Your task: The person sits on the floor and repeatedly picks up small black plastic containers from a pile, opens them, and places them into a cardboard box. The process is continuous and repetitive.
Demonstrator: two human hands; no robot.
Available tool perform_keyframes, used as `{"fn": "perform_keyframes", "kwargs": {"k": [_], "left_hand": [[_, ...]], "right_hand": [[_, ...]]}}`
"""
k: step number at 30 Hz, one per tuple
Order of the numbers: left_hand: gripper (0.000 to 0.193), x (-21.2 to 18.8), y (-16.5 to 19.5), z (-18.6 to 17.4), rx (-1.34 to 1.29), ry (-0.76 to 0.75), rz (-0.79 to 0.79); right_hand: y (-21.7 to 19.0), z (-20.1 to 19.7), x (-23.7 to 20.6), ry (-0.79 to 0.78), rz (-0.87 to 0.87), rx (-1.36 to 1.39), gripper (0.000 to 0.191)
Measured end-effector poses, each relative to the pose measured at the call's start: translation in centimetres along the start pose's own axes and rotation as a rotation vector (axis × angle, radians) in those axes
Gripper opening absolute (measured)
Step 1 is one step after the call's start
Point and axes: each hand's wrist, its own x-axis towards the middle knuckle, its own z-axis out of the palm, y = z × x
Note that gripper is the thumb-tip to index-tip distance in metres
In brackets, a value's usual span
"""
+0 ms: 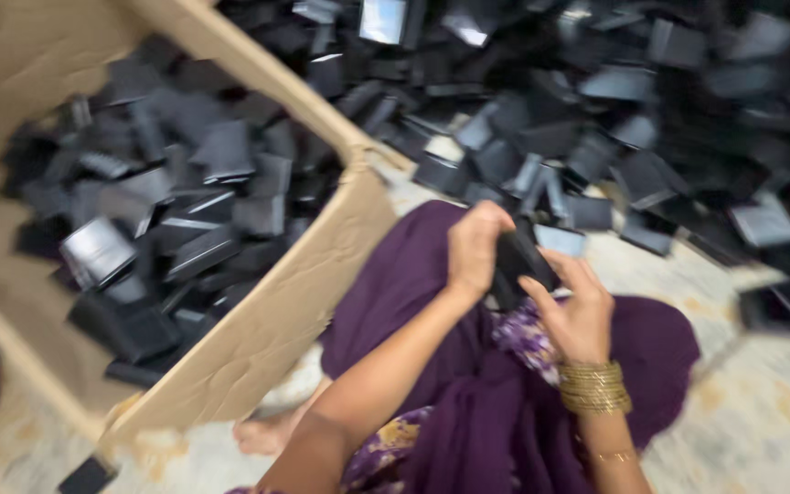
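Though blurred, flat black piece (516,261).

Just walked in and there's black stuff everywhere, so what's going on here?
A person sits on the floor, both hands on one small black piece over their lap: left hand closed on it, right hand against its side. A cardboard box to their left holds many similar black pieces; a bigger loose pile lies ahead.

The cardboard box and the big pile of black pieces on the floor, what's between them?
In the head view, only the box's cardboard wall; the pile lies right against it.
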Motion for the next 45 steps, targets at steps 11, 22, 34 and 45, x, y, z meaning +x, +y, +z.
{"fn": "perform_keyframes", "kwargs": {"k": [11,22,34,45], "left_hand": [[0.060,0.5,1.6,-1.4,0.291,0.327,-0.193],[0.052,-0.8,7.3,-4.2,0.617,-0.028,0.132],[0.066,-1.5,24.4,-24.2,1.557,0.889,0.435],[0.050,-8.8,22.7,-18.8,1.618,0.540,0.486]], "right_hand": [[1.1,4.0,-2.3,-0.082,0.007,-0.041,0.039],[9.5,3.8,0.4,-0.445,0.195,0.681,0.043],[14.9,12.1,6.2,-0.843,-0.801,-0.947,0.062],[23.0,7.5,14.1,-0.179,-0.368,-0.521,0.049]]}}
